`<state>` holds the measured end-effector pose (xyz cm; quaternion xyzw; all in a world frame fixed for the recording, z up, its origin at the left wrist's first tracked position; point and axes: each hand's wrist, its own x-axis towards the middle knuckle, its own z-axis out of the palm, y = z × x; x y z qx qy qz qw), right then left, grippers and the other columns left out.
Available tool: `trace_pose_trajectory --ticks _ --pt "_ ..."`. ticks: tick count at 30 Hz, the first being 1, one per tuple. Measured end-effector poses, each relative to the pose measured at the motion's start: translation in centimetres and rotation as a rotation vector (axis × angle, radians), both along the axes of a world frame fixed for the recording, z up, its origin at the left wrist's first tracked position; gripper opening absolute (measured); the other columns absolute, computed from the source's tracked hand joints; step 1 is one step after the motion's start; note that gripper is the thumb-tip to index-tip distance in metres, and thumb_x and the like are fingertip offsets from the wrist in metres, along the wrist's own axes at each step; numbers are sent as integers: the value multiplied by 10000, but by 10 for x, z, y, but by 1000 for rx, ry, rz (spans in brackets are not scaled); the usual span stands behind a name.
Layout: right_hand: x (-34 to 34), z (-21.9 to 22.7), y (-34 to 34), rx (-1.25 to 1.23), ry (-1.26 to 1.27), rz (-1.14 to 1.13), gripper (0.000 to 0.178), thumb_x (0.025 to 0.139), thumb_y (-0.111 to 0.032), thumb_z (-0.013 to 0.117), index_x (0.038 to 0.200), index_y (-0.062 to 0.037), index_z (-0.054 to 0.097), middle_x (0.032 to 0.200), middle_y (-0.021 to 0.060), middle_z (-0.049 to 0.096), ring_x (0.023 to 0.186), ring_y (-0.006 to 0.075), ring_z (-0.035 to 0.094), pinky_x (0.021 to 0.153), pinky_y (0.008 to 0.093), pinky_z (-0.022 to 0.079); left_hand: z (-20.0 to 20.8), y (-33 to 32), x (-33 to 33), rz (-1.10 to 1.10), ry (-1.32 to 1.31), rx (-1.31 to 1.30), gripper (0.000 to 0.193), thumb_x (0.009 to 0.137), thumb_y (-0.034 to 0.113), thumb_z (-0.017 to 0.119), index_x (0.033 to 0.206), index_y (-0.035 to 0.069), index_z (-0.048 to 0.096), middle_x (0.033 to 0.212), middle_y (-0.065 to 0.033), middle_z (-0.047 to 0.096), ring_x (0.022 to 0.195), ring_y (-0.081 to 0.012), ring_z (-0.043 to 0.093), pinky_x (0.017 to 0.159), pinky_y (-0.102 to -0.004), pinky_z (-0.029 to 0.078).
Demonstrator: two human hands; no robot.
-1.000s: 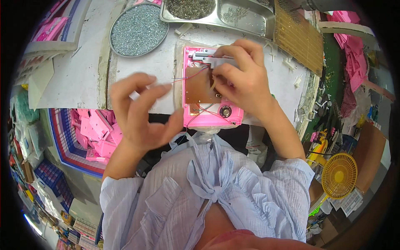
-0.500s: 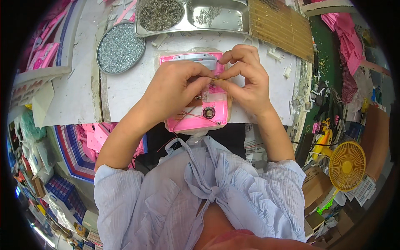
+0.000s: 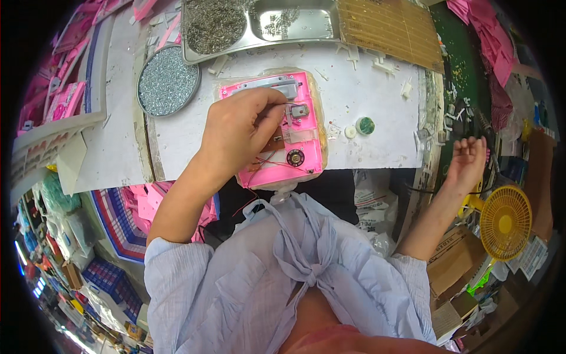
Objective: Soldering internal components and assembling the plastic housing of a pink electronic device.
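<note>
Where the white bench (image 3: 115,130) ends at the near left, a red, white and blue plastic crate (image 3: 116,215) holds a jumble of pink plastic parts (image 3: 148,202). Farther off, on the bench's left side, sits a round metal dish (image 3: 162,115) full of small silvery pieces. Just right of it, along the far side, is a divided steel tray (image 3: 315,26), dark metal bits heaped in its left compartment and fewer in the next.

The person's left hand (image 3: 239,127) is over the open pink casing (image 3: 277,172), which lies mid-bench toward the near edge. Thumb and fingers come together there; I can't tell whether they grip anything. Just right of them sits a boxy grey metal component (image 3: 299,111), with a round black part (image 3: 295,157) nearer and thin red wires beside it.

Right of the casing stand a white cap (image 3: 350,131) and a green-topped jar (image 3: 365,125). Past the bench's right edge, the right hand (image 3: 467,162) is palm up, fingers parted and half-curled, near a yellow fan (image 3: 505,223).
</note>
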<state>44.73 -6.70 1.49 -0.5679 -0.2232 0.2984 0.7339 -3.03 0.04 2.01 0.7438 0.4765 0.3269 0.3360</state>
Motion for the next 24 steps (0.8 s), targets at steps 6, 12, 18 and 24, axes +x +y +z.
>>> trace_pose_trajectory --ticks 6,12,18,24 --pt "89 -13 30 44 -2 -195 196 978 -203 698 1057 -44 616 892 68 624 731 171 579 650 314 499 -4 3 10 33 -88 -51 95 873 67 752 945 14 718 802 -80 714 658 -135 686 605 -277 532" --pt "69 7 4 -46 -336 -536 160 929 -185 738 943 -53 649 654 10 585 552 94 532 543 256 458 -4 -1 19 63 -72 -45 97 823 84 783 885 41 723 792 -60 666 648 -166 622 612 -314 480" --pt "-50 37 -50 173 -194 -155 376 1013 -315 539 1202 -1 624 766 57 603 681 147 567 691 269 464 -16 -4 28 26 154 314 125 720 116 811 806 99 722 1021 -30 621 932 -244 539 839 -388 383" --pt "-158 -1 -20 -14 -365 507 287 916 -99 709 1156 22 609 963 76 675 763 99 594 665 242 462 -20 0 32 82 202 246 136 699 80 814 792 52 719 1000 -74 558 940 -269 501 825 -372 431"
